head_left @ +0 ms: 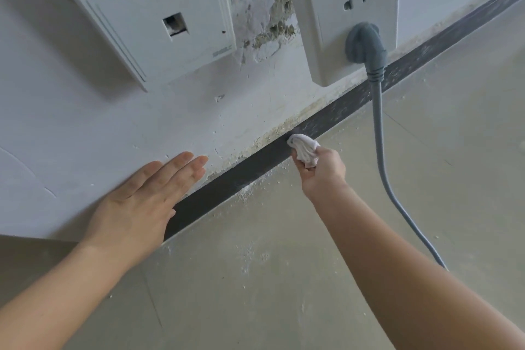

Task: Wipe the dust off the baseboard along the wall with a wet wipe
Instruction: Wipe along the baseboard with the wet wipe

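Both hands are busy. Left hand lies flat, fingers straight, on the wall. Right hand squeezes the wet wipe and presses it on the dark baseboard. Wiping looks midway. Further along it is dusty, so the wipe should slide that way, past the gray cord.

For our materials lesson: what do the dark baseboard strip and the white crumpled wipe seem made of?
Dark grey baseboard strip: probably matt plastic or painted board; flat, smooth, no grain. White crumpled wipe: likely soft nonwoven cloth; it bunches in folds.
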Available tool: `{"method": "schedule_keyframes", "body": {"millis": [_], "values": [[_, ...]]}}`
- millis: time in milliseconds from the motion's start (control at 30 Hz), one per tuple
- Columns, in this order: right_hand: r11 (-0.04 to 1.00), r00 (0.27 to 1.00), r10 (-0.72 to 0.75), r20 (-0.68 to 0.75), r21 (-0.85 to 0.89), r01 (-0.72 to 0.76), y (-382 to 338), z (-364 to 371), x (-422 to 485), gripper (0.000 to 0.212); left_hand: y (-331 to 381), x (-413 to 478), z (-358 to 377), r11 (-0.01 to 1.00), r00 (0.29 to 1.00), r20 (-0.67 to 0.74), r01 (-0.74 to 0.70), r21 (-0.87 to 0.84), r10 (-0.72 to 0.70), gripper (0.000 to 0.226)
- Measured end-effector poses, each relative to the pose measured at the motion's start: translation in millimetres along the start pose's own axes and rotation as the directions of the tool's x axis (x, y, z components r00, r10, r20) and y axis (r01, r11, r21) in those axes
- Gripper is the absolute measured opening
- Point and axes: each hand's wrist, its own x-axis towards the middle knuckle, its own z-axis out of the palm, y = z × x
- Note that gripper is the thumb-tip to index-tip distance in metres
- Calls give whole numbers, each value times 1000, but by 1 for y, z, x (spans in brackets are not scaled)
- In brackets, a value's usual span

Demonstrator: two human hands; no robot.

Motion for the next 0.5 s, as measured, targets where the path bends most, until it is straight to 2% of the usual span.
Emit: {"method": "schedule_keyframes", "body": {"millis": [67,133,200,267,300,400,500], "values": [[999,998,46,-53,23,-45,13,-4,-3,18,1,0,-1,1000,1000,13,4,17,-4,65],[973,989,150,1,-178,-147,39,-5,-13,19,1,0,-2,1000,1000,10,6,15,-6,65],[864,936,321,147,-451,-225,65,0,-30,18,1,0,-2,1000,1000,-3,14,4,-14,65],[769,876,417,241,-608,-199,72,11,-36,18,0,0,-2,999,1000,-8,28,-39,-29,66],[760,884,402,239,-626,-176,68,17,-35,19,0,1,-2,998,1000,-3,27,-55,-28,66],[848,952,266,155,-508,-154,34,23,-19,20,-1,-1,-4,998,1000,-23,12,-54,-13,65],[984,992,52,118,-177,-30,4,9,-5,24,-1,-2,-4,998,1000,-5,15,-66,-15,74]]}}
